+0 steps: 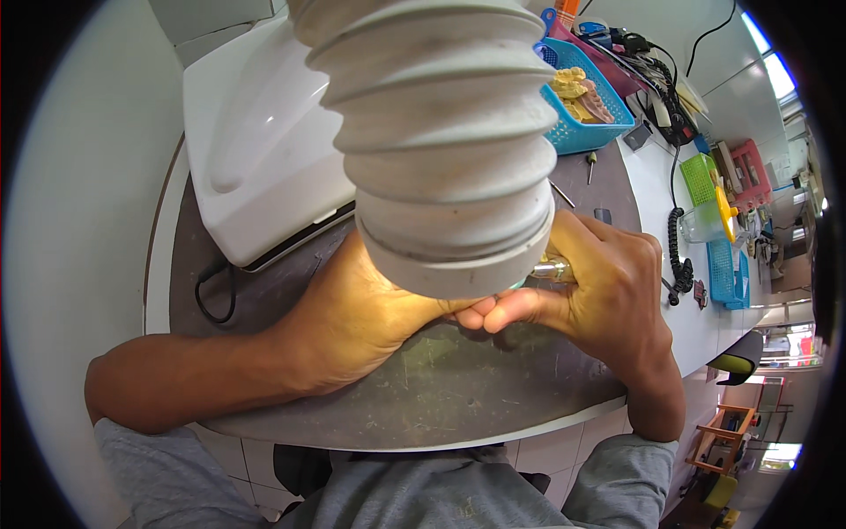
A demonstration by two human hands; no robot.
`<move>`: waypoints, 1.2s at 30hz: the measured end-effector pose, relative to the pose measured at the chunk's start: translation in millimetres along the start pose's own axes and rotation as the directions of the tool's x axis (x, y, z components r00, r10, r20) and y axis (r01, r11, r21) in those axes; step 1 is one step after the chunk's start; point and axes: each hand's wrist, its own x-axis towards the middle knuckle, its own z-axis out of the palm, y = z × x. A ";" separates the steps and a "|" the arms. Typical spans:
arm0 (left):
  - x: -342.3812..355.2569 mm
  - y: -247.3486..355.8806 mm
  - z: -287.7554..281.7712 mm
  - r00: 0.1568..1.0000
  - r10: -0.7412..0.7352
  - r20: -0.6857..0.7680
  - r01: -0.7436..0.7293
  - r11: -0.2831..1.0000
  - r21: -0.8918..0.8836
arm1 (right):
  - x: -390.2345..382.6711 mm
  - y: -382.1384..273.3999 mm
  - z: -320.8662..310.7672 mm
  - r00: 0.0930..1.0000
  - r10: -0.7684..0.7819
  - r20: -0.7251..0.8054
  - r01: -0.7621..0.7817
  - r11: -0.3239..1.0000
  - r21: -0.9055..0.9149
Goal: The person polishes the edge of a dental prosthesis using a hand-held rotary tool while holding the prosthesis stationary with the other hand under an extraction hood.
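Note:
A wide white corrugated hose (445, 159) comes down from the top and hides the space between my hands. My left hand (374, 304) curls in from the left under the hose's rim, its fingers mostly covered. Whatever it grips is out of sight, apart from a sliver of something greenish (520, 285) at the rim. In my right hand (608, 282) is a shiny metal handpiece (553, 270), pointing left under the hose. The fingertips of the two hands meet just below the rim, close above the dark grey bench top (449, 379).
A white rounded machine (264, 132) stands at the left. A blue basket (592, 137) holds yellow and pink dental models (582, 93). Near it lie small tools (591, 166). A coiled black cord (677, 251), a yellow-lidded jar (705, 222) and more baskets (727, 273) line the right side.

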 end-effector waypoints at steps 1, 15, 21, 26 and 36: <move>-0.7 0.0 -1.4 1.000 -0.001 0.000 0.001 1.000 0.001 | 2.2 -3.8 -4.5 0.997 0.026 0.073 -0.025 1.000 -0.015; -2.0 0.6 -5.5 0.999 -0.026 0.043 0.029 0.997 -0.077 | -2.6 -0.2 2.3 1.000 0.018 0.002 -0.018 0.999 -0.030; -2.6 -0.4 -4.6 0.999 -0.030 0.013 0.031 0.999 -0.038 | -1.5 -0.9 5.7 1.000 0.014 -0.007 -0.014 1.000 0.028; -1.6 4.5 -1.5 0.998 -0.032 0.054 0.034 0.998 -0.050 | -2.5 0.8 1.1 1.000 0.005 0.026 -0.004 0.999 -0.035; -1.6 5.7 -0.2 0.998 -0.035 0.061 0.037 0.999 -0.040 | -2.7 0.2 0.5 1.000 0.005 0.000 -0.005 1.000 -0.028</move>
